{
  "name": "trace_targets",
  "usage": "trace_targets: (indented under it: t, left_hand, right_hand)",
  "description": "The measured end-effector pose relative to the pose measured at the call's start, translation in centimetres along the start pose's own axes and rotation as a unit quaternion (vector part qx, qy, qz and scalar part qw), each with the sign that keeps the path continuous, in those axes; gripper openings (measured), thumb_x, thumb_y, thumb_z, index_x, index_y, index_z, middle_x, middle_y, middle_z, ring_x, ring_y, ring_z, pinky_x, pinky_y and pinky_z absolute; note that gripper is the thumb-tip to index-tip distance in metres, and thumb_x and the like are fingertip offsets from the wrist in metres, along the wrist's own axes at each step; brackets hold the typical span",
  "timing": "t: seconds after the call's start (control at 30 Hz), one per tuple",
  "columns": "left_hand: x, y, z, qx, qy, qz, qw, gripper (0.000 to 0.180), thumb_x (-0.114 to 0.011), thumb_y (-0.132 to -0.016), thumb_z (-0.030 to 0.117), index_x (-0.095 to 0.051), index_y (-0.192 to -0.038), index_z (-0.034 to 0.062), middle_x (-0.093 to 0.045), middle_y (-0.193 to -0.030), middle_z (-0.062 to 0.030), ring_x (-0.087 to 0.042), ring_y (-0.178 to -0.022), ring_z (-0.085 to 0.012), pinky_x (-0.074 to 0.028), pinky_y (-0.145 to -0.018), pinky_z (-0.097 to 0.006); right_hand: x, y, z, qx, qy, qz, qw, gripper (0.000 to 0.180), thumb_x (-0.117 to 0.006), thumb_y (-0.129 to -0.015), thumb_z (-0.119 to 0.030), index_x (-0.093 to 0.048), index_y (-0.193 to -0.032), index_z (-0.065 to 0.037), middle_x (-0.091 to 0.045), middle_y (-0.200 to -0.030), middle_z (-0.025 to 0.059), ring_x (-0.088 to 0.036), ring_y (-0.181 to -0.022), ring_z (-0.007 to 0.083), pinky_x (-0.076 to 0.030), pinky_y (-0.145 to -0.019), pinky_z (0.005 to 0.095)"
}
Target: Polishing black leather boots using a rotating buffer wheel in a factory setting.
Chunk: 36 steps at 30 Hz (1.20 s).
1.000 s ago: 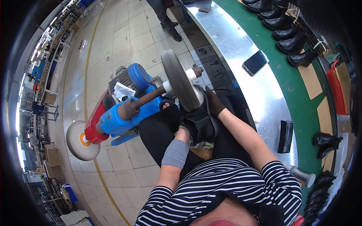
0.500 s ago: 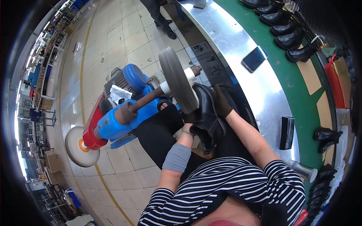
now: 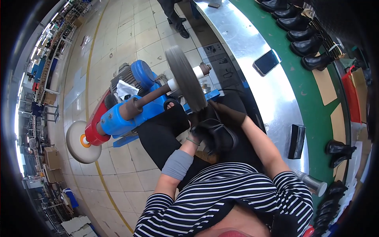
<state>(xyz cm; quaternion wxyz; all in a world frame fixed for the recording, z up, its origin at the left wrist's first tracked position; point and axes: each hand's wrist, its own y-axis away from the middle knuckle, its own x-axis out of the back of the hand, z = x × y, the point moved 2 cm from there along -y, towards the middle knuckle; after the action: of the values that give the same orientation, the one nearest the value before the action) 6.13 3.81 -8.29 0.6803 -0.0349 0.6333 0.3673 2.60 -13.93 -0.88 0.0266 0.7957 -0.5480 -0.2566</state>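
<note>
Both hands hold a black leather boot [image 3: 225,138] over my lap, just under the grey polishing wheel [image 3: 184,79]. The boot is partly smeared by motion, and its far end is dark against the wheel's lower edge, so I cannot tell whether they touch. My right hand [image 3: 229,114], in a brown glove, is closed along the boot's far right side. My left hand [image 3: 196,133], darkly gloved, grips its left side, with the fingers mostly hidden. The wheel's face looks blurred, on a shaft from a blue machine [image 3: 118,121].
A pale disc wheel [image 3: 81,144] sits at the machine's left end. On the right, a metal bench [image 3: 276,98] bears a phone [image 3: 267,62] and a black block [image 3: 297,141]. Black boots [image 3: 308,45] line the green surface beyond. Another person's legs [image 3: 175,19] stand at the far side.
The boot has turned and come down, nearer my lap, and its upright shape by the wheel is gone. Both hands have moved with it. The view has shifted slightly.
</note>
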Motion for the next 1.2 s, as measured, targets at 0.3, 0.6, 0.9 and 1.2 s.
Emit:
trace_targets:
  t: [0.3,0.6,0.9,1.2]
  left_hand:
    - [-2.9,-1.8,0.3,-0.059,0.003,0.12,0.991,0.035,-0.047,-0.099,0.029,-0.058,-0.124,0.007,-0.062,-0.12,-0.0118,-0.06,-0.109,-0.0251,-0.048,-0.096,-0.036]
    - [-2.4,-4.9,4.5,-0.143,0.094,0.039,0.984,0.043,-0.036,-0.102,0.036,-0.055,-0.127,0.0061,-0.06,-0.125,-0.0131,-0.055,-0.117,-0.027,-0.04,-0.104,-0.041]
    - [-1.9,-1.5,0.0,-0.098,0.019,-0.175,0.98,0.047,-0.035,-0.102,0.038,-0.055,-0.127,0.0036,-0.062,-0.121,-0.0144,-0.056,-0.116,-0.0277,-0.04,-0.107,-0.041]
    - [0.9,0.6,0.5,-0.042,-0.033,-0.072,0.996,0.045,-0.038,-0.102,0.037,-0.055,-0.128,0.0034,-0.062,-0.122,-0.0146,-0.057,-0.116,-0.0277,-0.041,-0.106,-0.04]
  right_hand:
    - [-5.8,9.0,1.0,0.195,0.173,0.253,0.931,0.078,-0.072,-0.076,-0.013,-0.035,-0.144,0.001,-0.055,-0.131,0.0185,-0.055,-0.12,0.0286,-0.042,-0.104,0.0381]
    - [-0.6,4.2,4.2,0.096,-0.423,0.079,0.898,0.039,-0.059,-0.081,-0.02,-0.062,-0.114,0.001,-0.067,-0.109,0.0132,-0.065,-0.1,0.0252,-0.05,-0.095,0.0373]
    - [-4.7,10.7,-4.0,0.189,0.275,0.135,0.933,0.086,-0.079,-0.065,-0.014,-0.041,-0.141,-0.006,-0.056,-0.129,0.0168,-0.062,-0.107,0.0298,-0.051,-0.09,0.039]
    - [-11.1,1.6,-10.6,-0.023,0.729,0.02,0.684,0.098,-0.082,-0.05,-0.028,-0.045,-0.139,-0.013,-0.056,-0.119,0.0225,-0.066,-0.095,0.0392,-0.054,-0.075,0.0533]
